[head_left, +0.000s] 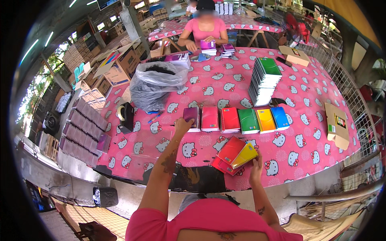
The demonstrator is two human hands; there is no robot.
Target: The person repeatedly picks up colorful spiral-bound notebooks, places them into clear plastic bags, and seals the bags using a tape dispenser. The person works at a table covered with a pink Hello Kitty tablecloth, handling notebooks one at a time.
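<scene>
Right hand (256, 164) holds a yellow spiral-bound notebook (245, 154); left hand (183, 125), reaching farther forward, touches a purple notebook (191, 113), grip unclear.

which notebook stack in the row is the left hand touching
The leftmost, purple stack; the left hand touches none of the other five stacks.

- black tape dispenser (128, 120) on the pink tabletop (299, 160)
- translucent plastic bag (155, 90) near the dispenser
- dark phone (284, 61) just beside an opened cardboard carton (296, 56)
- red fan (295, 29) beyond the far edge
- black bin (109, 196) on the floor (129, 195)
</scene>
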